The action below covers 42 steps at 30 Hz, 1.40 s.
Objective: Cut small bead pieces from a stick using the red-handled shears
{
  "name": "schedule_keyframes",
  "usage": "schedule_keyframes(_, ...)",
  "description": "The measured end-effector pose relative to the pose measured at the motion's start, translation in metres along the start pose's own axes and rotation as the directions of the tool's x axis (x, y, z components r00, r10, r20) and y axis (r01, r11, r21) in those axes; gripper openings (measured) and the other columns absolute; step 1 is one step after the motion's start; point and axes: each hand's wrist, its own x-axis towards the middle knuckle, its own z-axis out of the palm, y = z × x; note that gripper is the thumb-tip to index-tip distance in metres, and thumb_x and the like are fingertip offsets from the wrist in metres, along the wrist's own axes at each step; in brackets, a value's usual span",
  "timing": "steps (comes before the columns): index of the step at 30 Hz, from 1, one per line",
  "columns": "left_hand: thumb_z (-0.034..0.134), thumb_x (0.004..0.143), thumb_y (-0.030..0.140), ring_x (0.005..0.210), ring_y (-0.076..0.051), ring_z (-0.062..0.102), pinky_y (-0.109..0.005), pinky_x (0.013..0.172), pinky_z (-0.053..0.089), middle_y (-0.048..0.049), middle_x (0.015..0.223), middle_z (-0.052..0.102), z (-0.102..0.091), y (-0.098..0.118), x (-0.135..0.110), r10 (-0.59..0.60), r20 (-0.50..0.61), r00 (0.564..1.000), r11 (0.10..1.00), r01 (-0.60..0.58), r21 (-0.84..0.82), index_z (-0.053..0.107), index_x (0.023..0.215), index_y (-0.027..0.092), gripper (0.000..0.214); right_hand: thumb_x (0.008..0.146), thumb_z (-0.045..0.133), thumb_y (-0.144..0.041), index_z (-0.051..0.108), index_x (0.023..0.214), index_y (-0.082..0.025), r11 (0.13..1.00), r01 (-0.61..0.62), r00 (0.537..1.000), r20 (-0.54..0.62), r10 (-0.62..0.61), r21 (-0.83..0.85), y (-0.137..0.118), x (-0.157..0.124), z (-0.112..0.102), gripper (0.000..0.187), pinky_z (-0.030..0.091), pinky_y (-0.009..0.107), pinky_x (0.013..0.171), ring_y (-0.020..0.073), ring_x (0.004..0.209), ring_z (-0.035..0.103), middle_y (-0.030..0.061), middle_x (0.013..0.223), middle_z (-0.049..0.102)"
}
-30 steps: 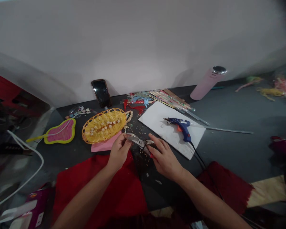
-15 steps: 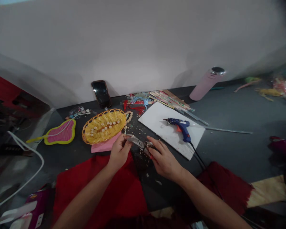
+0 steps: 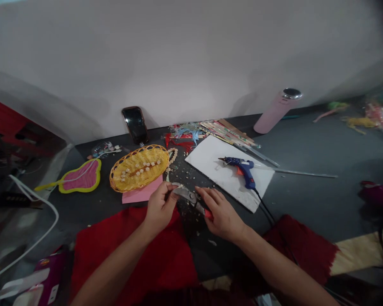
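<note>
My right hand (image 3: 221, 212) grips the red handles of metal cutters (image 3: 188, 196), whose jaws point left toward my left hand. My left hand (image 3: 159, 207) is closed in a pinch at the jaw tips, on something too small to name. Small pale crumbs (image 3: 191, 212) lie scattered on the dark table under both hands. A yellow woven basket (image 3: 139, 167) holding several pale beads sits just beyond my left hand, on a pink sheet (image 3: 140, 194). A string of beads (image 3: 171, 157) lies beside the basket.
A white board (image 3: 210, 163) carries a blue glue gun (image 3: 242, 168) with its cord running toward me. Behind lie coloured sticks (image 3: 223, 131), a phone (image 3: 135, 124) against the wall, a pink bottle (image 3: 276, 111), a pink-and-green fan (image 3: 81, 176). Red cloth (image 3: 140, 250) covers the near edge.
The cutters' handles have closed together in my right hand, and both hands have shifted slightly toward me. Nothing else has moved.
</note>
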Motion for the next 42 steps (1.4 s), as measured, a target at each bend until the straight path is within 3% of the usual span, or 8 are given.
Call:
schedule_keyframes(12,0.046,0.086,0.033,0.072,-0.014,0.055,-0.024,0.065,0.043,-0.0034,0.081,0.060,0.001,-0.007,0.007,0.005,0.061,0.998,0.998,-0.009,0.069,0.056,0.092,0.016,0.020,0.068,0.044,-0.006,0.028,0.135,-0.018,0.997,-0.076,0.997,-0.011,0.076,-0.006,0.004,0.001,0.001,0.070,0.041,0.046,0.091,0.0265,0.108,0.044,0.0124,0.120,0.047)
schedule_keyframes(21,0.044,0.086,0.027,0.066,-0.013,0.057,-0.022,0.061,0.043,-0.0026,0.078,0.064,-0.003,-0.013,0.008,0.096,0.053,0.994,0.957,-0.107,0.268,0.061,0.094,0.017,0.021,0.070,0.045,-0.007,0.024,0.137,-0.019,0.996,-0.076,0.997,-0.009,0.075,-0.056,0.006,0.001,-0.001,0.072,0.038,0.048,0.091,0.0281,0.110,0.043,0.0121,0.124,0.046)
schedule_keyframes(25,0.043,0.087,0.028,0.049,-0.010,0.052,-0.021,0.052,0.041,-0.0013,0.074,0.065,-0.006,-0.008,0.008,0.012,0.119,0.993,0.975,-0.038,0.219,0.062,0.093,0.017,0.023,0.068,0.045,-0.007,0.025,0.137,-0.018,0.997,-0.071,0.997,0.009,0.072,-0.038,0.006,0.001,-0.001,0.073,0.038,0.047,0.092,0.0273,0.111,0.043,0.0118,0.126,0.045)
schedule_keyframes(30,0.045,0.085,0.031,0.041,-0.006,0.043,-0.018,0.043,0.035,-0.0007,0.063,0.061,-0.013,-0.002,0.010,-0.083,0.229,0.970,0.994,0.066,0.082,0.063,0.077,0.014,0.026,0.066,0.044,-0.006,0.024,0.138,-0.019,0.999,-0.052,0.998,0.020,0.052,0.008,0.005,0.002,-0.001,0.076,0.039,0.046,0.092,0.0264,0.112,0.043,0.0116,0.126,0.046)
schedule_keyframes(37,0.052,0.080,0.035,0.032,-0.002,0.031,-0.016,0.034,0.022,0.0004,0.053,0.060,-0.020,-0.002,0.013,-0.258,0.399,0.880,0.917,0.353,-0.184,0.059,0.079,0.013,0.024,0.066,0.044,-0.007,0.026,0.136,-0.019,0.999,-0.026,0.999,0.041,0.025,0.048,0.005,0.003,-0.002,0.073,0.038,0.046,0.093,0.0265,0.113,0.042,0.0119,0.126,0.044)
schedule_keyframes(42,0.053,0.080,0.035,0.032,-0.001,0.030,-0.015,0.034,0.020,0.0007,0.052,0.060,-0.021,0.001,0.013,-0.283,0.409,0.868,0.908,0.379,-0.176,0.059,0.079,0.013,0.023,0.067,0.045,-0.007,0.027,0.136,-0.019,0.997,-0.029,0.999,0.043,0.026,0.067,0.005,0.002,-0.002,0.072,0.040,0.046,0.092,0.0261,0.108,0.045,0.0123,0.121,0.047)
